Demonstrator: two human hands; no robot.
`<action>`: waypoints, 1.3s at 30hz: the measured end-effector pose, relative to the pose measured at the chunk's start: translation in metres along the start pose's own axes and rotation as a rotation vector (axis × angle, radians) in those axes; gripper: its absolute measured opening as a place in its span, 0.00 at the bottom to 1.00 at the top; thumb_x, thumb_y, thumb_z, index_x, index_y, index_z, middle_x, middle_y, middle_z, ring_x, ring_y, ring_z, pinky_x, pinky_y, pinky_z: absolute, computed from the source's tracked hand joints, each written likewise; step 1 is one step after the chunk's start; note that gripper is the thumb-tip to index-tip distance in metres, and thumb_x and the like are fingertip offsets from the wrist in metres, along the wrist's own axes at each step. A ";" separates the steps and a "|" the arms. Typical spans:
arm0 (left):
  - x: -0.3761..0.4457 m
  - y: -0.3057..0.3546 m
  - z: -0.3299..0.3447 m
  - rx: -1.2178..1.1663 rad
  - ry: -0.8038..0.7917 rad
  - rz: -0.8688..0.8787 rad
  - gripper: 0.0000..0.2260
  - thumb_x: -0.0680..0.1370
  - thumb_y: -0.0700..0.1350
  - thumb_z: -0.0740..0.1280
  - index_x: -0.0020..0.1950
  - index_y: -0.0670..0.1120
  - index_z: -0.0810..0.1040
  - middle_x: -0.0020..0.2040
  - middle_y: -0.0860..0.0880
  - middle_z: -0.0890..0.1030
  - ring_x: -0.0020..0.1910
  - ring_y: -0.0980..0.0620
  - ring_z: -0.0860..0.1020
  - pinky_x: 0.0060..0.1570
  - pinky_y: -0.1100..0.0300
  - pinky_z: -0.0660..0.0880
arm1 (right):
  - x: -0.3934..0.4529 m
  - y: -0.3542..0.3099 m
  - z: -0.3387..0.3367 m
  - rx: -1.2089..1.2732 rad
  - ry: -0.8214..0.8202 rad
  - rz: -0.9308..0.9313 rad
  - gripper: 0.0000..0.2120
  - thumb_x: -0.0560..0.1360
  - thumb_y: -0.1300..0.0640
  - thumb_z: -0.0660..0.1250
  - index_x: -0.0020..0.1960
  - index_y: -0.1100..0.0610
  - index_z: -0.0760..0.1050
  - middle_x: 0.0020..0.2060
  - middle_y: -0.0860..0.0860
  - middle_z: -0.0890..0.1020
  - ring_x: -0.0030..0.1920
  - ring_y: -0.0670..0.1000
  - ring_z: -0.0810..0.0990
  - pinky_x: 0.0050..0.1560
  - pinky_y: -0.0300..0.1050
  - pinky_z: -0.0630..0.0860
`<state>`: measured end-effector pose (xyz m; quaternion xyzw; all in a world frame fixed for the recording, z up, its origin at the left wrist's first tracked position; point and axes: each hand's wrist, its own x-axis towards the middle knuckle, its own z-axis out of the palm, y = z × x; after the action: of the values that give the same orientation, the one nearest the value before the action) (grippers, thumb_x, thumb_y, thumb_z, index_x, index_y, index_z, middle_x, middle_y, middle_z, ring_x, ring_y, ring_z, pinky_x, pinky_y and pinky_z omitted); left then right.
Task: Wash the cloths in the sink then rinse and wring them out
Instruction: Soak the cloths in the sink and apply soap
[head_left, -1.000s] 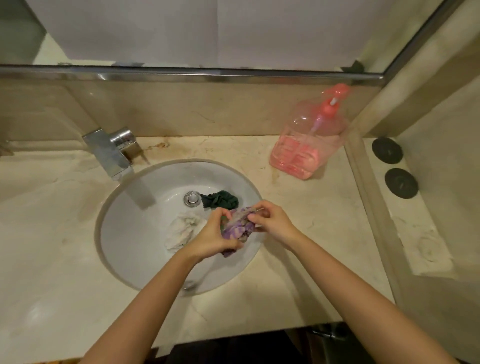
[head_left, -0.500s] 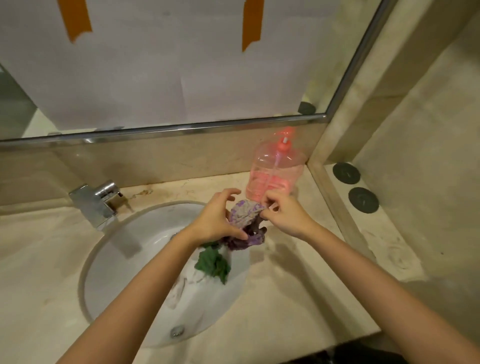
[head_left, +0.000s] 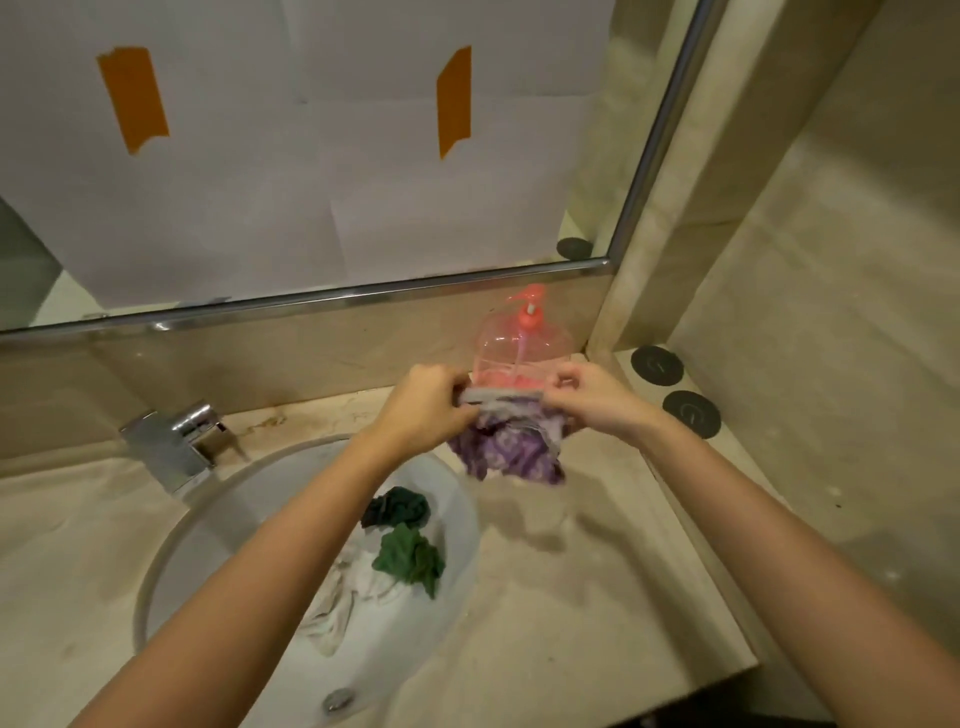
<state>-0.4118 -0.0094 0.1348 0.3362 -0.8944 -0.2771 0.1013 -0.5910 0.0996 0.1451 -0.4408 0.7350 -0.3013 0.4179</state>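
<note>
Currently: purple cloth (head_left: 511, 452) stretched between left hand (head_left: 427, 405) and right hand (head_left: 597, 397), each pinching its top edge, above the counter (head_left: 597, 597) beside the sink (head_left: 457, 499). Step, judged: opening it out. Next: return over basin to wring.

- The purple cloth (head_left: 511, 457) is thin patterned fabric, crumpled, with a pale grey hem band.
- The green cloth (head_left: 410, 560) and white cloth (head_left: 340, 608) are soft, wrinkled fabric.
- The sink (head_left: 208, 545) looks like smooth, glossy white ceramic.
- The faucet (head_left: 174, 441) is shiny chromed metal.
- The countertop (head_left: 597, 613) is pale veined stone with a dull sheen.
- The soap bottle (head_left: 522, 340) is clear pink plastic.
- The paper sheets (head_left: 311, 182) are matt white, held by orange tape (head_left: 134, 98).
</note>
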 end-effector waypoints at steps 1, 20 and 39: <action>0.002 0.001 0.000 -0.055 -0.064 -0.030 0.03 0.72 0.40 0.67 0.41 0.41 0.78 0.34 0.46 0.80 0.35 0.45 0.78 0.33 0.57 0.72 | -0.001 0.003 0.000 -0.059 0.047 0.008 0.10 0.72 0.68 0.67 0.38 0.56 0.70 0.32 0.51 0.75 0.32 0.49 0.74 0.29 0.36 0.70; 0.000 -0.019 -0.008 -0.604 -0.072 -0.023 0.09 0.76 0.47 0.69 0.40 0.43 0.78 0.38 0.51 0.77 0.36 0.56 0.76 0.39 0.59 0.73 | -0.016 0.009 -0.019 -0.151 -0.140 -0.015 0.15 0.80 0.50 0.61 0.58 0.59 0.79 0.49 0.50 0.84 0.46 0.43 0.82 0.46 0.36 0.77; 0.019 -0.001 -0.018 -0.870 0.018 -0.034 0.10 0.82 0.43 0.60 0.41 0.47 0.73 0.31 0.59 0.76 0.31 0.63 0.73 0.36 0.69 0.70 | -0.002 -0.008 -0.019 -0.017 -0.113 -0.111 0.34 0.68 0.63 0.77 0.67 0.51 0.63 0.67 0.49 0.70 0.61 0.46 0.73 0.55 0.31 0.73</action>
<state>-0.4191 -0.0304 0.1491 0.2792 -0.6878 -0.6268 0.2370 -0.6042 0.0990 0.1611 -0.5005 0.6875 -0.2924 0.4374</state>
